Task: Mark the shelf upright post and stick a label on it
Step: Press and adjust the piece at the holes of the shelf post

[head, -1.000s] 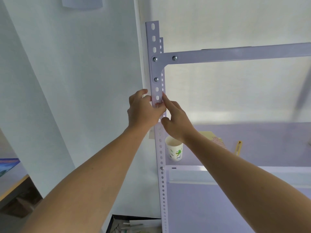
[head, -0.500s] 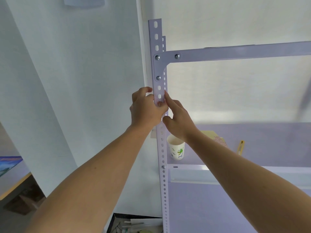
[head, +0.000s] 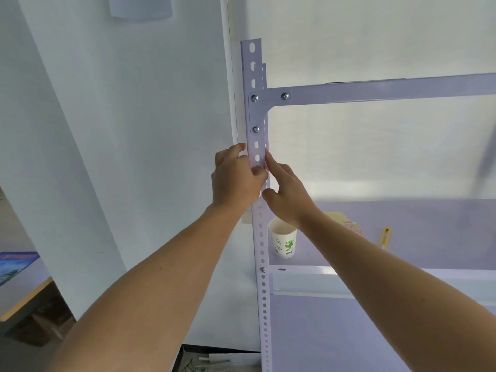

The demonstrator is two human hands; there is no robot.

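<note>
The pale lilac perforated steel upright post [head: 261, 264] is standing vertically in the middle of the scene, running from above the hands down to the lower edge. To its left, open white wall [head: 150, 157] is leaving free room; to its right, a lilac horizontal shelf beam [head: 389, 89] is bolted on through a rounded corner bracket [head: 256, 114] with three silver screws, and the bay below the beam is standing open as far as the lilac shelf board [head: 429, 232].

The left hand [head: 236, 181] is wrapping the post from the left, fingers curled round its far edge and the thumb pressing on the front face just below the slotted holes. The right hand [head: 290, 197] is coming in from the right, its forefinger [head: 271, 165] lying along the post's right edge and meeting the left thumb; the other fingers are loosely bent. Where the two tips are meeting, a small translucent strip seems to be lying flat on the post (too faint to tell for certain), so whether anything is pinched cannot be told.

On the shelf board, just right of the post, a white paper cup [head: 283, 241] with green printed figures is standing upright; its lettering is too small to read. Farther right, a yellow pad [head: 346, 224] and a yellow utility knife [head: 385, 237] are lying. At far left, a blue book [head: 14, 265] is resting on a desk edge.
</note>
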